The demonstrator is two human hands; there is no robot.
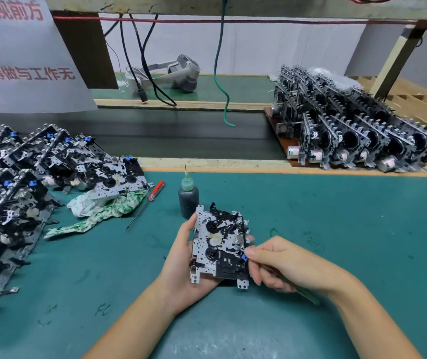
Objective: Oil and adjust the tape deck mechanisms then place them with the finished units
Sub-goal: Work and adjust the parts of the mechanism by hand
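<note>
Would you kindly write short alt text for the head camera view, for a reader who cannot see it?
A person's left hand holds a tape deck mechanism above a green mat while the right hand works a thin green tool at its edge. An oil bottle stands behind; more mechanisms lie piled at left and stand in rows at right.

We read red Chinese characters on white paper sign at ten o'clock: "平视前方", "不得做与工作无", "动作"; left edge cropped. Faint "FC" scribble on green mat.
</note>
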